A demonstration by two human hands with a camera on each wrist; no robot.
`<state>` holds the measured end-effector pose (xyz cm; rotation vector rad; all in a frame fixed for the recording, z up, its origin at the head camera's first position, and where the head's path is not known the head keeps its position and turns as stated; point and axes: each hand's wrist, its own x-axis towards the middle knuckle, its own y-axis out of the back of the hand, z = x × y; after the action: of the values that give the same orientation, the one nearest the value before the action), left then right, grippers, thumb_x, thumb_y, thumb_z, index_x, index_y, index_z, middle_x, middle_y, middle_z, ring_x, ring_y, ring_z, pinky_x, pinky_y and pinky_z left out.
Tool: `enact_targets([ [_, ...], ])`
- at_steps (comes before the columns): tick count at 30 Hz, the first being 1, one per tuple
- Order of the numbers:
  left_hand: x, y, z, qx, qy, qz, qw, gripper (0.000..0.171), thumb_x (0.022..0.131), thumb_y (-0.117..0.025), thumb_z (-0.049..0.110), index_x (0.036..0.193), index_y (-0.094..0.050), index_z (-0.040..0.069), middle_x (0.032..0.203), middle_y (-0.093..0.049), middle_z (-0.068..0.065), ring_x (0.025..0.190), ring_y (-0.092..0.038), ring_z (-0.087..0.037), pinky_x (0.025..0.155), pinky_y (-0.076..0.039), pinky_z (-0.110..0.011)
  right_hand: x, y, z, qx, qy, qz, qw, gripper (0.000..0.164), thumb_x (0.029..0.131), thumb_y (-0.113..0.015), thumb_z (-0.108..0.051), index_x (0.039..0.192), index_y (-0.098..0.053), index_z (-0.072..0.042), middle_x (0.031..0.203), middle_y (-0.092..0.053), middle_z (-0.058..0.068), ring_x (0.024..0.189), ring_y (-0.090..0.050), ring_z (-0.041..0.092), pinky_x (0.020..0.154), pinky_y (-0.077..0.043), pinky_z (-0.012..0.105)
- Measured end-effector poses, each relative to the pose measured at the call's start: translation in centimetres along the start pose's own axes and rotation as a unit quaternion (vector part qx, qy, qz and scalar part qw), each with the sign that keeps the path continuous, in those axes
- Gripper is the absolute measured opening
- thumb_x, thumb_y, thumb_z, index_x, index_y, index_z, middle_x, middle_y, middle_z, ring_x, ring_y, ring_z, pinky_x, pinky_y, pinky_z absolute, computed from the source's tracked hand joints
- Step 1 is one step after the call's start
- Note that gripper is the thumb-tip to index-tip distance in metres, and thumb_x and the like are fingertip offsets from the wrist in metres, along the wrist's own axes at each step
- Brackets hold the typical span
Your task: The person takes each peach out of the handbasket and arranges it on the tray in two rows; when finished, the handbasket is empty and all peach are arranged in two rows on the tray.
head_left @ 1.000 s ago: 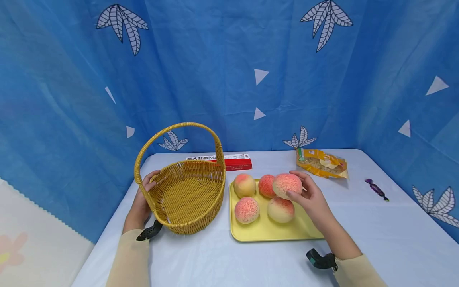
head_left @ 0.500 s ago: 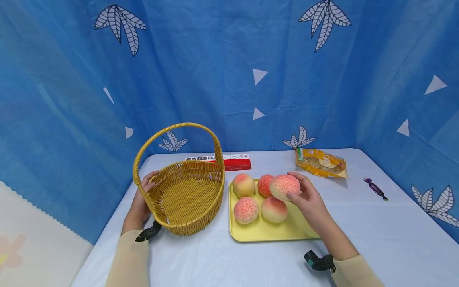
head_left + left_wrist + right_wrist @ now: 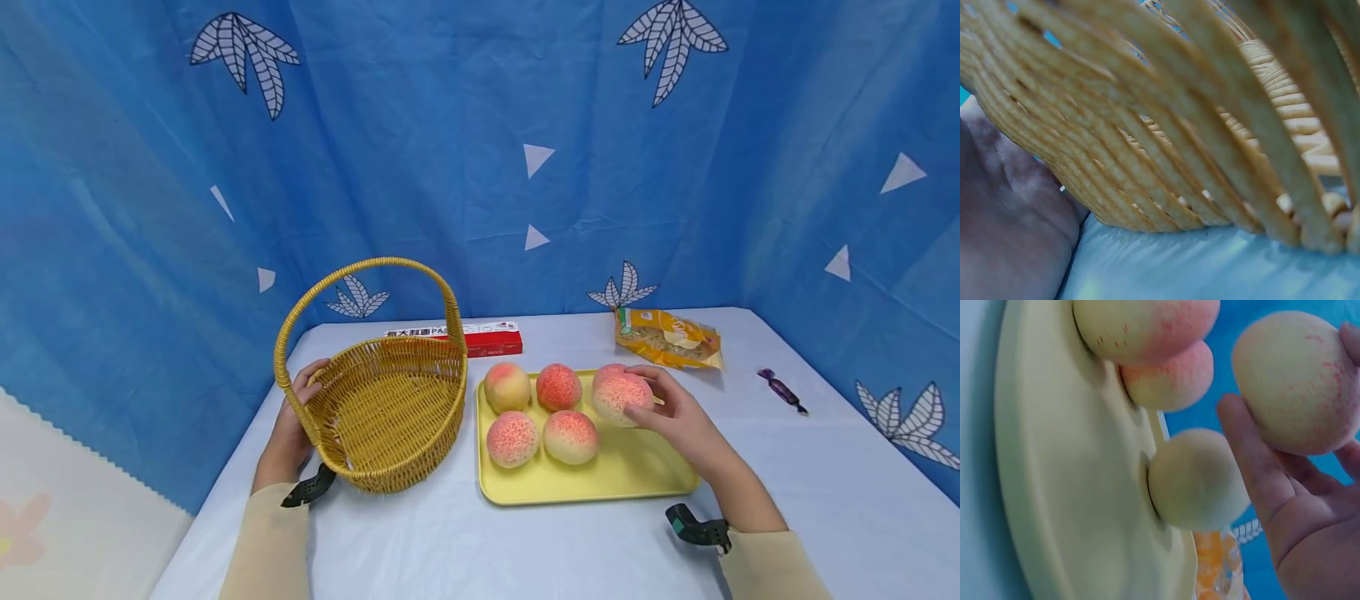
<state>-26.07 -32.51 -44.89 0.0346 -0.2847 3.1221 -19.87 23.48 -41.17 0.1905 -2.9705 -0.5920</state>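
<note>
My left hand (image 3: pixel 288 425) holds the left rim of a woven wicker basket (image 3: pixel 390 417) with a tall arched handle. Its palm lies against the outer wall in the left wrist view, and the fingertips show over the rim in the head view. Pinched between the thumb and fingers of my right hand (image 3: pixel 682 425) is a pink-and-cream peach (image 3: pixel 1297 381), raised over a yellow tray (image 3: pixel 637 471). Several peaches sit on the tray, among them a red one (image 3: pixel 558 387) at the back and a two-toned one (image 3: pixel 571 437) in front. Another peach (image 3: pixel 1197 481) is partly hidden behind the held one.
A red-and-white pasta box (image 3: pixel 491 340) lies behind the basket. An orange pasta bag (image 3: pixel 667 337) is at the back right, with a purple wrapped candy (image 3: pixel 782 392) farther right. Blue cloth (image 3: pixel 465 167) hangs behind the white table (image 3: pixel 420 550).
The right hand has moved right with its peach, uncovering the red peach and part of one behind. The front middle peach has shifted left. The left hand stays on the basket.
</note>
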Motion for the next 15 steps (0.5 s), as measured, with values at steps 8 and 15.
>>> enact_targets([
  [8,0.2,0.1,-0.2,0.006,0.008,0.008,0.9999,0.045,0.105,-0.045,0.025,0.15,-0.037,0.025,0.135,-0.048,0.006,0.115,-0.056,-0.012,0.093,-0.05,-0.02,0.0,1.5,1.2,-0.034,-0.013,-0.021,0.999,0.061,0.096,-0.065,-0.034,0.147,-0.038,-0.012,0.154,-0.035,0.018,0.133,-0.044,0.043,0.087,-0.055,0.028],
  [15,0.1,-0.1,-0.1,-0.004,-0.004,-0.003,1.0,0.047,0.105,-0.044,0.024,0.151,-0.035,0.021,0.135,-0.048,0.003,0.114,-0.058,-0.012,0.092,-0.051,-0.021,-0.1,2.0,2.0,-0.06,-0.016,-0.036,0.997,0.057,0.095,-0.066,-0.033,0.144,-0.043,-0.013,0.145,-0.046,0.02,0.126,-0.051,0.041,0.09,-0.051,0.034],
])
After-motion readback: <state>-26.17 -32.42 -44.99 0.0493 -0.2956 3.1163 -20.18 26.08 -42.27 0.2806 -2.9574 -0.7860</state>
